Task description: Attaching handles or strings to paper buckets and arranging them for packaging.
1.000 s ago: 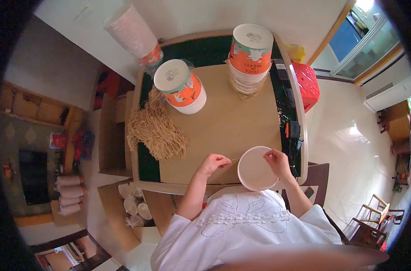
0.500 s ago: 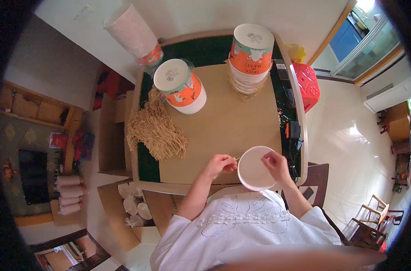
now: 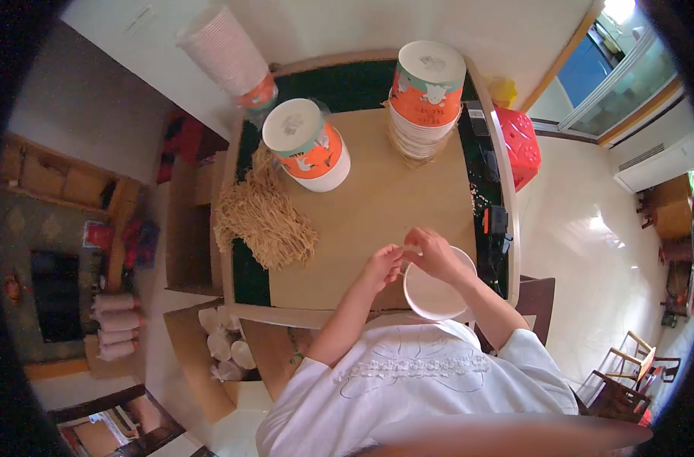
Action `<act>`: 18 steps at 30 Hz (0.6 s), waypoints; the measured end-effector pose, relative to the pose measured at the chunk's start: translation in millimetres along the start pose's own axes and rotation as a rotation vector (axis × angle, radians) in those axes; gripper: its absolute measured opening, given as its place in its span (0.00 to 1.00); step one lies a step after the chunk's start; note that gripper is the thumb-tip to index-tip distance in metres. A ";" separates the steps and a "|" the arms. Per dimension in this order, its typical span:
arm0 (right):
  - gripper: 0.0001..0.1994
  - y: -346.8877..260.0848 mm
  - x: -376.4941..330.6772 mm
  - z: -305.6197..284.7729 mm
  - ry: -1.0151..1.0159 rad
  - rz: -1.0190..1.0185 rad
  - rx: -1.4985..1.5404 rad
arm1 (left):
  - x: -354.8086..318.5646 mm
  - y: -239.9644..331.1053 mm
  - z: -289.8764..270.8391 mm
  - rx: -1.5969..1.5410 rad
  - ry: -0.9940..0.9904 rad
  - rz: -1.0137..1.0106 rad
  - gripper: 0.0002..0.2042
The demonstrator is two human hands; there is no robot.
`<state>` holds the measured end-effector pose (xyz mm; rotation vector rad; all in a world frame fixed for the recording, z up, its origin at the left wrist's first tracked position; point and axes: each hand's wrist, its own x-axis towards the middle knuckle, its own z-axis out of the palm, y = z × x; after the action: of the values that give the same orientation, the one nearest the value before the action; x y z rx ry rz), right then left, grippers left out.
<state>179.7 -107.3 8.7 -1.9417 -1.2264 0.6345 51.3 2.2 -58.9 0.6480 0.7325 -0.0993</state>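
A white paper bucket (image 3: pixel 432 295) stands with its open mouth up, close against my body at the table's near edge. At its far left rim my left hand (image 3: pixel 383 266) is closed in a pinch, with a thin tan cord at its fingertips, mostly hidden. My right hand (image 3: pixel 432 256) reaches over the bucket, its fingers pinched against the left fingertips. A short pale piece, seemingly of the same cord, shows between the two hands. To the left lies a heap of tan twisted cords (image 3: pixel 265 221).
Upside-down orange-and-green printed buckets (image 3: pixel 316 156) stand beyond the cords. A taller stack of buckets (image 3: pixel 429 95), cords hanging about its lower rims, stands far right. A wrapped bucket stack (image 3: pixel 227 57) leans at the far left. A small black-and-orange device (image 3: pixel 495 221) sits at the right edge.
My right hand has come out of the bucket's mouth, moving up and left to meet my left hand. My left hand has shifted slightly right and up.
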 end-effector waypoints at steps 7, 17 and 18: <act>0.12 34.9 5.8 20.0 -0.130 0.213 0.023 | 19.5 -9.4 0.2 0.077 0.084 0.159 0.07; 0.05 34.5 0.8 15.2 0.024 0.328 0.292 | 6.2 -2.1 3.1 0.113 -0.032 0.103 0.07; 0.05 33.9 0.9 14.7 0.023 0.323 0.331 | 5.6 -3.2 5.6 0.204 -0.007 0.094 0.07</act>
<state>187.7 -110.8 -27.2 -1.8670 -0.7399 0.9140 57.8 -2.8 -61.1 0.8756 0.6888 -0.0904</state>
